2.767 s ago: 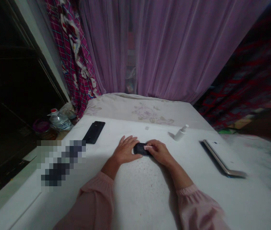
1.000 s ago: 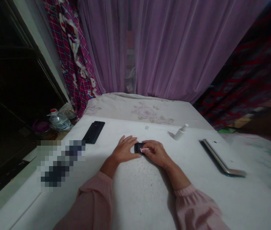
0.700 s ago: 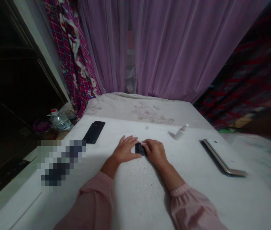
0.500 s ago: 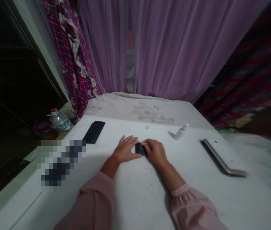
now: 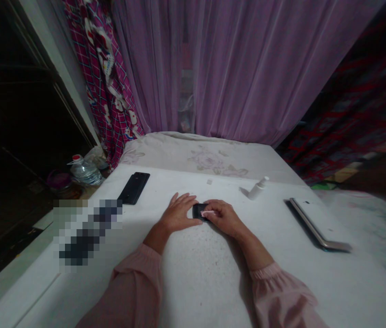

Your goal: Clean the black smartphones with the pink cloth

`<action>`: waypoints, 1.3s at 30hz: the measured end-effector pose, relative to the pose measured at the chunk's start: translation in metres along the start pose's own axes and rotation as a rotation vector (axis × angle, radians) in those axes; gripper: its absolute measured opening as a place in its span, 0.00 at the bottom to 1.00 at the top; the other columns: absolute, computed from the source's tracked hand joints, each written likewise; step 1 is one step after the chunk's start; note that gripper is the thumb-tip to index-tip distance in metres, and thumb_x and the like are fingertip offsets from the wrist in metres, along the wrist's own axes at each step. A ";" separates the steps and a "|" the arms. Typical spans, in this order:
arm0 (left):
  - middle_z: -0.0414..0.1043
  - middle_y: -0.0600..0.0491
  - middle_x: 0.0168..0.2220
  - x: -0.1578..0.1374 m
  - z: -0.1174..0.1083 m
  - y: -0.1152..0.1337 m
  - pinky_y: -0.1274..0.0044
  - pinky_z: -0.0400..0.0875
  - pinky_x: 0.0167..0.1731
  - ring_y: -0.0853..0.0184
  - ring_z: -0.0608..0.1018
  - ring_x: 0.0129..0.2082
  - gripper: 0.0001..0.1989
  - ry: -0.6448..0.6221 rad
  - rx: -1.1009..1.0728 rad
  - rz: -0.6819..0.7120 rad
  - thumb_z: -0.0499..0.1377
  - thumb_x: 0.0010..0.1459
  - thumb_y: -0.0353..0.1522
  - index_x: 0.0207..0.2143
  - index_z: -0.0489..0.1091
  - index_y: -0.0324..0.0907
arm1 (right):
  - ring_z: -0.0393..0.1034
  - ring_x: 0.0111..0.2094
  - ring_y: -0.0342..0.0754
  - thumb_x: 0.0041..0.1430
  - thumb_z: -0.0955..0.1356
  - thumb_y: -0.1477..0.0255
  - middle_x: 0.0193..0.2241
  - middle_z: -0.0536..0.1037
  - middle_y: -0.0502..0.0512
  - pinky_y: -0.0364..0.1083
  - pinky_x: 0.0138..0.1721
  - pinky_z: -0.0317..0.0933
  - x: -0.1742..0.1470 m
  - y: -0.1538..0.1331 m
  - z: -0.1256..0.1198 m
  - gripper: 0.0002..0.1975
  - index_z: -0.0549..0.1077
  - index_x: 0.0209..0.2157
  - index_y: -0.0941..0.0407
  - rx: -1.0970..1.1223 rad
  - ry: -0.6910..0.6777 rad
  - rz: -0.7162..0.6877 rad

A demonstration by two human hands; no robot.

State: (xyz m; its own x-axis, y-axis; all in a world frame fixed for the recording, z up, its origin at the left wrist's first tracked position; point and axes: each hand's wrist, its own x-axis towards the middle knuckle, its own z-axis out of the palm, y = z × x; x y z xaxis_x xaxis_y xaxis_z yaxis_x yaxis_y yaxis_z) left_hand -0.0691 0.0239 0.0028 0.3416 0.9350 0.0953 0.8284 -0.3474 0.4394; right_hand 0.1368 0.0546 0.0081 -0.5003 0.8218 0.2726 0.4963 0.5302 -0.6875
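Left hand: in the head view, the left hand (image 5: pixel 179 213), at the centre, has thumb and fingers spread around the left end of a dark phone (image 5: pixel 197 212), thumb at the near edge, fingertips at the far edge; it appears clamped lightly on those edges.
Right hand: the right hand (image 5: pixel 223 216), just right of centre, has its fingertips pinched together on a small pink cloth (image 5: pixel 208 213).
Dark phone: lies flat on the white tabletop (image 5: pixel 199 287) at the centre of the frame, between the two hands, its right part hidden by the right hand.
Pink cloth: appears pressed to the phone's upper face; contact is too small to confirm.
Step in hand: judged to be wiping the phone, one hand bracing and the other rubbing.
Next stroke: would call for a steady left hand, light pressure and a firm pinch, reaching the parts that the fingers cover.
Spray bottle: the white spray bottle (image 5: pixel 257 189) stands right of centre, beyond the right hand and apart from it.
Black phone: the black phone (image 5: pixel 135 187) lies left of centre, well apart from both hands.
White device: the white device (image 5: pixel 321 225) lies toward the right edge, untouched.
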 end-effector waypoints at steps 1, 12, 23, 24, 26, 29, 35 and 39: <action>0.61 0.49 0.62 0.000 0.000 0.000 0.57 0.40 0.64 0.56 0.58 0.64 0.33 -0.001 0.001 -0.001 0.65 0.50 0.49 0.55 0.65 0.47 | 0.73 0.39 0.49 0.54 0.69 0.67 0.38 0.81 0.54 0.47 0.45 0.62 0.001 -0.002 0.002 0.06 0.78 0.29 0.53 -0.028 0.019 0.014; 0.61 0.49 0.62 -0.001 -0.001 0.002 0.57 0.39 0.64 0.55 0.58 0.65 0.33 -0.006 -0.002 0.001 0.65 0.50 0.48 0.56 0.64 0.48 | 0.72 0.40 0.50 0.62 0.65 0.66 0.35 0.81 0.53 0.47 0.45 0.58 0.006 -0.017 0.019 0.10 0.78 0.37 0.51 -0.370 0.109 0.206; 0.61 0.49 0.62 0.000 0.001 0.002 0.59 0.39 0.64 0.57 0.57 0.65 0.34 0.003 -0.023 -0.014 0.66 0.48 0.49 0.55 0.64 0.48 | 0.73 0.40 0.47 0.56 0.69 0.69 0.37 0.81 0.49 0.47 0.45 0.62 0.003 -0.005 0.011 0.06 0.80 0.32 0.48 -0.142 0.064 0.010; 0.61 0.48 0.62 0.000 0.001 0.002 0.59 0.39 0.64 0.57 0.57 0.65 0.34 0.005 -0.024 -0.013 0.66 0.48 0.48 0.55 0.64 0.47 | 0.73 0.40 0.47 0.55 0.69 0.70 0.37 0.81 0.49 0.47 0.46 0.62 0.003 -0.005 0.011 0.06 0.80 0.32 0.47 -0.134 0.060 0.009; 0.61 0.48 0.62 0.000 0.001 0.002 0.59 0.39 0.64 0.57 0.58 0.65 0.34 0.006 -0.026 -0.013 0.66 0.48 0.48 0.55 0.64 0.47 | 0.73 0.41 0.47 0.54 0.69 0.71 0.37 0.81 0.49 0.48 0.46 0.61 0.003 -0.006 0.011 0.06 0.80 0.31 0.47 -0.123 0.054 0.024; 0.61 0.48 0.62 0.000 0.002 0.001 0.59 0.39 0.64 0.57 0.58 0.65 0.34 0.003 -0.027 -0.009 0.66 0.48 0.48 0.56 0.64 0.47 | 0.73 0.39 0.48 0.55 0.69 0.69 0.36 0.81 0.48 0.48 0.45 0.61 0.004 -0.011 0.015 0.05 0.80 0.31 0.47 -0.127 0.076 0.093; 0.60 0.48 0.63 0.000 0.002 0.001 0.59 0.39 0.64 0.56 0.57 0.65 0.38 -0.018 -0.027 -0.007 0.66 0.49 0.47 0.60 0.59 0.46 | 0.71 0.41 0.50 0.59 0.68 0.65 0.36 0.80 0.50 0.52 0.48 0.53 0.005 -0.025 0.025 0.07 0.79 0.36 0.46 -0.288 0.160 0.219; 0.60 0.48 0.63 0.001 0.002 0.002 0.59 0.39 0.65 0.57 0.57 0.65 0.39 -0.020 -0.031 -0.009 0.67 0.48 0.46 0.60 0.59 0.46 | 0.70 0.42 0.50 0.60 0.67 0.66 0.38 0.80 0.50 0.54 0.50 0.49 0.004 -0.025 0.027 0.08 0.79 0.39 0.44 -0.313 0.126 0.164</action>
State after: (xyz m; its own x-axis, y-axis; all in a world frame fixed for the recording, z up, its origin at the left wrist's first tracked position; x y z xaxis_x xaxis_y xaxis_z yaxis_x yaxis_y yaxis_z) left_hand -0.0661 0.0234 0.0024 0.3431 0.9365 0.0732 0.8173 -0.3360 0.4681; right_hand 0.1036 0.0390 0.0084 -0.3146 0.9099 0.2702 0.7654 0.4116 -0.4947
